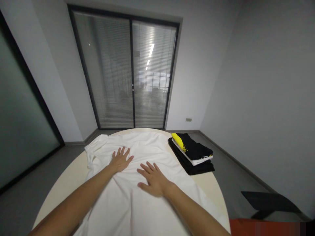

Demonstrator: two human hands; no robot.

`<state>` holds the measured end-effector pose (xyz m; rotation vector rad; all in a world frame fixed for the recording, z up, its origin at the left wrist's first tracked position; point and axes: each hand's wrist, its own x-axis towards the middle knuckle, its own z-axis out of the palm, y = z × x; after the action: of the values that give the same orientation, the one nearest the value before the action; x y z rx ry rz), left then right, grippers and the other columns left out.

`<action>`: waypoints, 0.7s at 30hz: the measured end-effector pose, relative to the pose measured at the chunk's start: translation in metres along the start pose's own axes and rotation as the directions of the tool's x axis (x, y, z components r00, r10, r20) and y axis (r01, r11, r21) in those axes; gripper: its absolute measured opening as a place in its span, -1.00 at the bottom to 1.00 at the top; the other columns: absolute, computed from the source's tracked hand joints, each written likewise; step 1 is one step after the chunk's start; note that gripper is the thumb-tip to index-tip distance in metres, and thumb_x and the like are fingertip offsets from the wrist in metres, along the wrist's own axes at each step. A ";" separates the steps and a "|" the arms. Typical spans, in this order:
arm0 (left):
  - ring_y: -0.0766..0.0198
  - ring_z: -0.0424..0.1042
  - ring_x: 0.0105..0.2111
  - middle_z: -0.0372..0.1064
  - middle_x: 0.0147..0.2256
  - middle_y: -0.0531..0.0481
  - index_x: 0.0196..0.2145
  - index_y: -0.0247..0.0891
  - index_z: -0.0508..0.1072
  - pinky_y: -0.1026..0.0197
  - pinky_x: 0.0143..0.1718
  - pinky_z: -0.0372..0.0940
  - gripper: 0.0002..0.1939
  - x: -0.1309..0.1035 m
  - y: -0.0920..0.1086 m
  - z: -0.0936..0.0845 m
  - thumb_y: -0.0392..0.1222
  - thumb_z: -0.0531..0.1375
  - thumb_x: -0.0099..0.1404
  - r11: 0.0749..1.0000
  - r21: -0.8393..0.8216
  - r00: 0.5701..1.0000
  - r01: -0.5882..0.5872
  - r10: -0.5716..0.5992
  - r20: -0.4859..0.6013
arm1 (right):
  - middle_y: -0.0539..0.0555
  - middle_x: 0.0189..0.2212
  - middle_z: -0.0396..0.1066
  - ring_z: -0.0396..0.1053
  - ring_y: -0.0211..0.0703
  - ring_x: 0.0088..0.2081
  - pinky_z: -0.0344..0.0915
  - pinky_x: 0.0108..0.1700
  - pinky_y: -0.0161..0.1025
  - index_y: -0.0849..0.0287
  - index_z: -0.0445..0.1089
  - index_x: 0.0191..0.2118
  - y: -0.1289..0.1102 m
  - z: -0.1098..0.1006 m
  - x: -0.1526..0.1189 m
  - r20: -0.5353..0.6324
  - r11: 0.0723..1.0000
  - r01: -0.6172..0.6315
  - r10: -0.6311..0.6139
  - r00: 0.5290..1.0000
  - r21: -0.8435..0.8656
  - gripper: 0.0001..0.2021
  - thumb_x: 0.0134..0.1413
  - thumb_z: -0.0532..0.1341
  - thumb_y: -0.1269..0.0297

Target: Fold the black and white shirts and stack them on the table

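Observation:
A white garment (pixel 145 147), likely a shirt, is spread over the round table with soft wrinkles across it. My left hand (pixel 121 160) lies flat on its left part, fingers spread. To the right and a little nearer to me, my right hand (pixel 154 179) also rests palm down on the fabric, fingers apart. Neither hand grips the cloth. A bunched part of the garment, perhaps a sleeve, lies at the far left of the table. Its near end runs out of view at the bottom.
A stack of folded clothes (pixel 194 152), black, white and yellow, sits at the table's right edge. The pale round tabletop (pixel 62 183) shows at the left. A chair with a black armrest (pixel 270 200) and red seat stands at the lower right. Glass doors (pixel 131 72) are beyond.

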<state>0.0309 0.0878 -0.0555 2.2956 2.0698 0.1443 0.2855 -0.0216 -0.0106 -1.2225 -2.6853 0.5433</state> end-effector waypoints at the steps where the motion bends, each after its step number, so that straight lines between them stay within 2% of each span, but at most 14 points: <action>1: -0.20 -0.28 0.40 -0.29 0.43 -0.20 0.42 -0.17 -0.06 -0.31 0.30 -0.25 -0.20 0.002 0.000 0.000 0.33 -0.24 0.40 1.000 0.000 1.000 -0.013 0.013 0.002 | 0.06 0.45 -0.20 -0.35 0.14 0.44 -0.41 0.39 0.19 -0.06 -0.03 0.42 0.006 -0.003 0.000 0.003 1.000 -0.006 0.006 1.000 0.001 -0.29 0.27 -0.06 -0.26; 4: -0.18 -0.28 0.41 -0.28 0.43 -0.20 0.42 -0.19 -0.05 -0.31 0.31 -0.27 -0.20 0.006 0.003 0.000 0.32 -0.25 0.41 0.999 0.000 0.998 -0.055 0.055 0.009 | 0.07 0.45 -0.19 -0.34 0.13 0.44 -0.41 0.40 0.18 -0.04 -0.01 0.41 0.016 -0.007 0.002 0.000 0.999 -0.036 0.036 0.999 -0.011 -0.28 0.25 -0.03 -0.25; 6: -0.14 -0.29 0.41 -0.27 0.43 -0.18 0.42 -0.20 -0.05 -0.27 0.32 -0.27 -0.22 0.009 0.005 0.000 0.30 -0.24 0.42 0.996 0.001 0.995 -0.094 0.094 0.015 | 0.08 0.45 -0.20 -0.36 0.17 0.44 -0.43 0.39 0.22 -0.03 -0.02 0.42 0.014 -0.004 0.002 -0.020 0.998 -0.055 0.054 0.998 -0.023 -0.26 0.23 0.00 -0.25; 10: -0.09 -0.25 0.41 -0.23 0.42 -0.14 0.41 -0.19 0.01 -0.24 0.32 -0.22 -0.27 0.019 0.005 -0.002 0.23 -0.18 0.44 0.988 0.001 0.988 -0.151 0.151 0.028 | 0.15 0.45 -0.25 -0.44 0.30 0.43 -0.50 0.36 0.33 0.05 -0.06 0.43 -0.011 0.012 0.000 -0.092 0.994 -0.102 0.098 0.991 -0.032 -0.18 0.19 0.02 -0.29; 13: -0.12 -0.16 0.39 -0.14 0.41 -0.13 0.38 -0.16 0.09 -0.27 0.29 -0.13 -0.32 0.025 0.007 -0.001 0.17 -0.09 0.42 0.990 -0.007 0.990 -0.140 0.140 0.011 | 0.22 0.44 -0.29 -0.48 0.35 0.43 -0.49 0.34 0.39 0.14 -0.09 0.44 -0.037 0.023 -0.001 -0.126 0.990 -0.141 0.137 0.982 -0.027 -0.18 0.23 -0.03 -0.26; 17: -0.16 -0.03 0.35 0.05 0.35 -0.16 0.27 -0.20 0.30 -0.31 0.26 -0.05 -0.44 0.020 0.013 0.001 0.03 -0.03 0.41 0.997 -0.027 0.990 -0.077 0.073 -0.124 | 0.25 0.44 -0.29 -0.49 0.36 0.42 -0.47 0.33 0.43 0.18 -0.11 0.44 -0.060 0.029 -0.004 -0.138 0.984 -0.178 0.172 0.975 -0.031 -0.19 0.26 -0.05 -0.22; 21: 0.01 0.26 0.21 0.35 0.16 -0.14 0.14 -0.20 0.42 -0.06 0.24 0.09 -0.53 0.004 0.006 -0.006 -0.05 -0.13 0.48 0.997 -0.063 0.947 -0.038 0.016 -0.320 | 0.19 0.44 -0.27 -0.47 0.35 0.42 -0.46 0.33 0.45 0.10 -0.08 0.44 -0.060 0.028 -0.009 -0.145 0.977 -0.212 0.212 0.967 0.013 -0.21 0.24 -0.03 -0.24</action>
<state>0.0368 0.0912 -0.0484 2.3925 2.1297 0.6174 0.2424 -0.0719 -0.0133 -1.4991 -2.4524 0.4562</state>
